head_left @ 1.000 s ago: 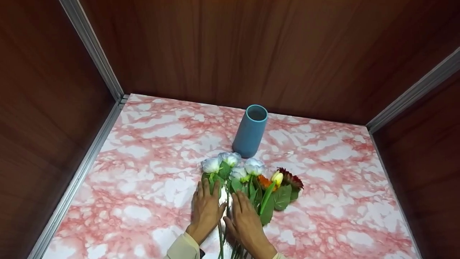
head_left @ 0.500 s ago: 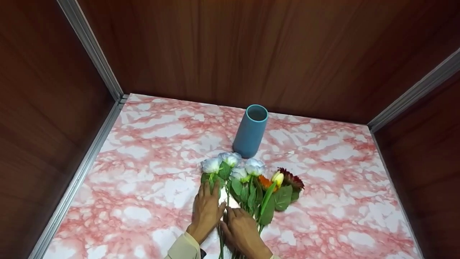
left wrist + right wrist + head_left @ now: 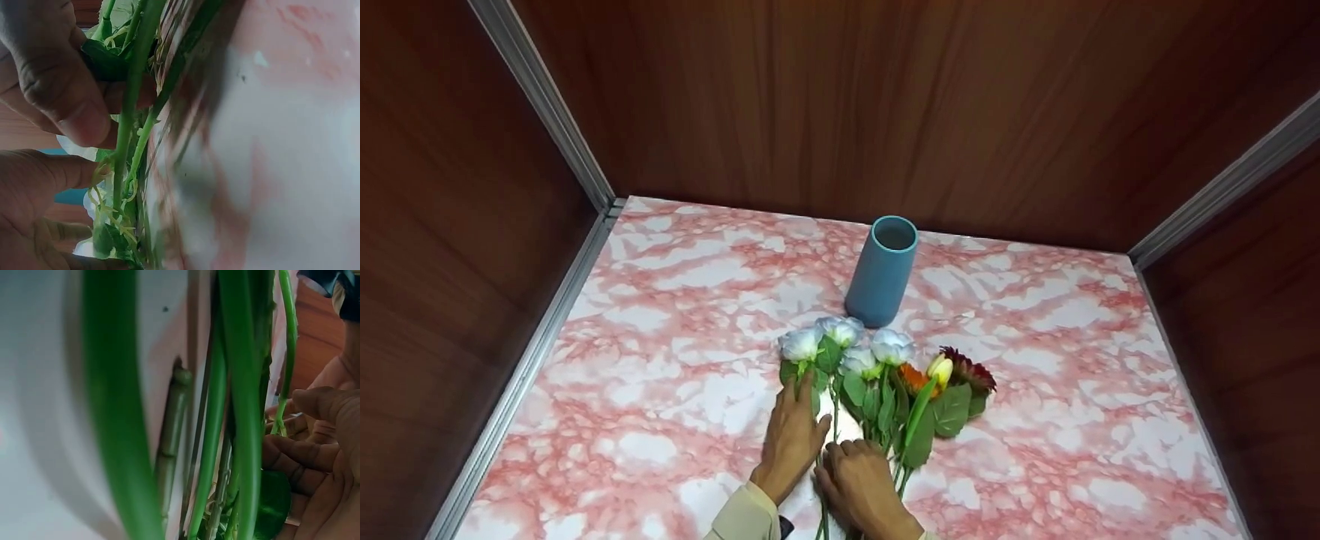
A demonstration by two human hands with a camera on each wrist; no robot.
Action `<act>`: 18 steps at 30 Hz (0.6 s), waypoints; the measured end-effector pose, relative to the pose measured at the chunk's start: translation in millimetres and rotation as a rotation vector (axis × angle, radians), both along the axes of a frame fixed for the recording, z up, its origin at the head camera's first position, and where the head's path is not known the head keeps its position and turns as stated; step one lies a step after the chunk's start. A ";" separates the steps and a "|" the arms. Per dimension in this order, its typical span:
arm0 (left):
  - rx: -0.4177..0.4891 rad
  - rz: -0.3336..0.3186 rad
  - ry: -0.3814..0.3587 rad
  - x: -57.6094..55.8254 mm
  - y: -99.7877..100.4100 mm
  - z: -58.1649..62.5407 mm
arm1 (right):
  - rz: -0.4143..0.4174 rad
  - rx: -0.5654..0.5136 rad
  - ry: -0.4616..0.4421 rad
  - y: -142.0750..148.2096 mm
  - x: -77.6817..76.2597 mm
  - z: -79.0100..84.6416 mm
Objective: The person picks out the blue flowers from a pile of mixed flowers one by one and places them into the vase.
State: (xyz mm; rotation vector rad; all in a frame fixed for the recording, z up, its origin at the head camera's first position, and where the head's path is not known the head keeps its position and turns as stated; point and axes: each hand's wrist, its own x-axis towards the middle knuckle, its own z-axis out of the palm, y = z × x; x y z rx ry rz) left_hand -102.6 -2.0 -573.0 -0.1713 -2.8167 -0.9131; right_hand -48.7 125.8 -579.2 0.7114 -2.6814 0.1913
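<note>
Several pale blue-white flowers [image 3: 801,345] lie with their stems toward me, in front of a blue vase [image 3: 881,281]. My left hand [image 3: 791,442] rests on the leaves and stems at the left, fingers extended toward the blooms. Beside it my right hand [image 3: 861,480] has curled fingers over the stems, lower down. In the left wrist view, its thumb and forefinger come round a green stem [image 3: 121,149]. A yellow tulip [image 3: 940,369], an orange flower [image 3: 913,377] and dark red flowers [image 3: 971,371] lie to the right. Lower stem ends are partly hidden by the right hand.
The vase stands upright on the pink-and-white marbled table [image 3: 675,375], just beyond the blooms. Brown wood-grain panels [image 3: 840,112] rise at the back and both sides, with metal frame rails [image 3: 562,112] at the corners.
My right hand has slid toward me along the stems, and its straight fingers have curled, uncovering leaves beneath the white flowers. My left hand stays nearly in place. Vase and blooms have not moved.
</note>
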 end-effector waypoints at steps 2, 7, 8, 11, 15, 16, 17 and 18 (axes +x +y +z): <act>0.042 0.002 0.000 -0.9 -0.2 0.1 | 0.004 -0.001 -0.001 -0.5 -0.2 -0.1; 0.077 0.012 -0.004 -2.6 -0.9 0.2 | 0.004 -0.007 -0.002 -1.8 -0.8 -0.8; 0.080 0.014 -0.005 -2.7 -1.0 0.2 | 0.004 -0.007 -0.003 -2.1 -0.8 -1.2; 0.091 0.021 0.001 -2.5 -1.3 0.5 | 0.004 -0.008 -0.006 -2.9 -0.7 -2.2; 0.087 0.029 0.021 -1.6 -0.6 -0.3 | 0.008 -0.025 -0.016 -3.8 0.6 -3.4; 0.081 0.032 0.025 -1.4 -0.3 -1.1 | 0.008 -0.029 -0.017 -4.0 1.0 -3.5; 0.076 0.035 0.030 -1.2 0.0 -1.4 | 0.007 -0.035 -0.020 -4.2 1.5 -3.7; 0.076 0.037 0.034 -1.2 0.3 -1.8 | 0.007 -0.039 -0.021 -4.4 1.7 -3.9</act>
